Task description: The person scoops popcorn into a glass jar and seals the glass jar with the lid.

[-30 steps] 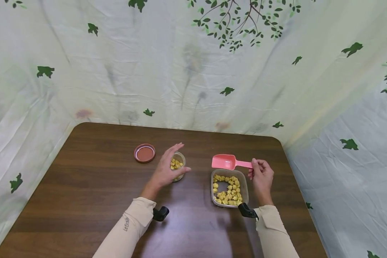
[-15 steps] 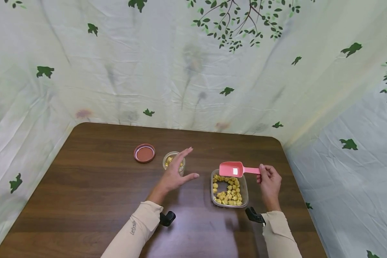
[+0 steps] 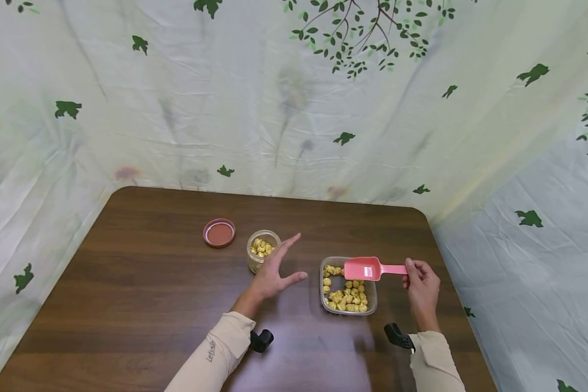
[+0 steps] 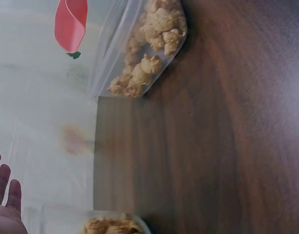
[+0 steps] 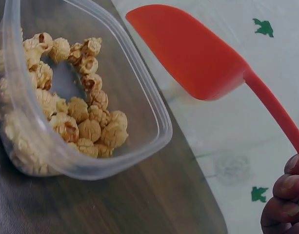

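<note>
My right hand [image 3: 423,291] pinches the handle of a pink scoop [image 3: 362,269], whose bowl is over the far right part of a clear plastic container [image 3: 373,296]. Caramel popcorn [image 5: 90,129] lies in that container around a bare patch of its bottom. No popcorn shows in the scoop. To the left, a clear jar [image 3: 255,263] holds more popcorn. My left hand [image 3: 269,280] is just right of the jar, fingers straight and thumb spread, with nothing held. Part of the jar is hidden behind that hand in the head view.
A reddish-brown round lid [image 3: 219,233] lies on the wooden table [image 3: 142,283], left of the jar. Behind the table hangs a pale leaf-printed cloth [image 3: 255,109], which also runs along both sides.
Both hands have moved right and toward me. The left hand has come away from around the jar. The scoop has shifted with the right hand from beyond the container to above it.
</note>
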`<move>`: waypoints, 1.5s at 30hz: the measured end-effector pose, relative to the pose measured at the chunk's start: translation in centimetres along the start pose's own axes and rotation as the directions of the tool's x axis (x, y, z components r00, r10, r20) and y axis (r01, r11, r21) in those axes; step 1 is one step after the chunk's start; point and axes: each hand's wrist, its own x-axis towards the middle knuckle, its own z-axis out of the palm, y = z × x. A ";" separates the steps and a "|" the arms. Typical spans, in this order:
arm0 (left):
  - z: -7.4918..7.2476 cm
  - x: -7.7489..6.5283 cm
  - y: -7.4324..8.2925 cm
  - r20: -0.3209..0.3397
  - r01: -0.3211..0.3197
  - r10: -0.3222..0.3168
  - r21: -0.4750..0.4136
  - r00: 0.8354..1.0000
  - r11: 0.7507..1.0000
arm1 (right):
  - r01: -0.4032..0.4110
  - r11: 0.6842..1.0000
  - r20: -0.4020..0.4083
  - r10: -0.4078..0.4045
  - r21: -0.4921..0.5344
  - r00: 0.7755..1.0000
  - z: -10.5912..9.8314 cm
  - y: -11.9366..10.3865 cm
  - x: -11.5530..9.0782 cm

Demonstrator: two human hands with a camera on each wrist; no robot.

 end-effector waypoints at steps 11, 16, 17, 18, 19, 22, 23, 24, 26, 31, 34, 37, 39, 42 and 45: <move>2.8 -1.3 -0.8 0.013 -0.003 0.004 -0.050 1.000 0.999 | -0.007 0.998 -0.013 0.006 -0.063 1.000 -1.1 0.6 -0.1; 4.2 -2.0 -1.3 0.060 0.042 -0.039 -0.061 0.997 0.997 | 0.017 0.995 -0.023 -0.019 -0.099 1.000 -1.4 0.7 -0.1; 4.4 -2.0 -1.3 0.063 0.049 -0.045 -0.064 0.997 0.997 | 0.019 0.995 -0.024 -0.022 -0.100 0.999 -1.5 0.7 -0.1; 4.6 -2.1 -1.4 0.065 0.054 -0.049 -0.069 0.997 0.996 | 0.022 0.995 -0.025 -0.024 -0.101 0.999 -1.5 0.8 -0.1; 4.8 -2.2 -1.5 0.065 0.055 -0.050 -0.072 0.997 0.996 | 0.024 0.994 -0.025 -0.027 -0.103 0.999 -1.6 0.9 -0.1; 5.3 -2.3 -1.7 0.060 0.060 -0.055 -0.082 0.997 0.995 | 0.029 0.993 -0.026 -0.033 -0.117 0.999 -1.7 1.1 -0.1; 5.5 -2.4 -1.8 0.059 0.063 -0.058 -0.084 0.997 0.994 | 0.032 0.992 -0.025 -0.035 -0.123 0.999 -1.7 1.1 -0.1; 5.6 -2.5 -1.8 0.060 0.066 -0.061 -0.085 0.996 0.994 | 0.039 0.991 -0.024 -0.042 -0.127 0.999 -1.7 1.1 -0.1; 6.0 -2.6 -1.9 0.063 0.077 -0.072 -0.089 0.995 0.993 | 0.046 0.989 -0.020 -0.049 -0.138 0.999 -1.8 1.1 -0.2; 6.9 -2.9 -2.1 0.092 0.133 -0.126 -0.079 0.988 0.988 | 0.079 0.982 -0.013 -0.082 -0.171 0.997 -1.9 0.9 -0.5; 7.4 -3.0 -2.2 0.115 0.162 -0.154 -0.058 0.981 0.985 | 0.102 0.976 -0.013 -0.106 -0.193 0.994 -2.0 1.1 -0.5; 7.7 -3.2 -2.4 0.125 0.180 -0.174 -0.036 0.977 0.983 | 0.123 0.967 -0.017 -0.130 -0.224 0.991 -2.0 1.1 -0.5; 7.9 -3.3 -2.5 0.131 0.194 -0.188 -0.034 0.974 0.981 | 0.135 0.958 -0.016 -0.144 -0.251 0.989 -2.0 1.0 -0.6; 8.3 -3.6 -2.7 0.134 0.213 -0.207 -0.032 0.969 0.977 | 0.160 0.946 -0.014 -0.171 -0.282 0.985 -1.9 0.8 -0.8; 8.6 -3.9 -2.9 0.143 0.231 -0.226 -0.020 0.964 0.973 | 0.191 0.932 0.000 -0.201 -0.307 0.980 -1.8 0.6 -0.9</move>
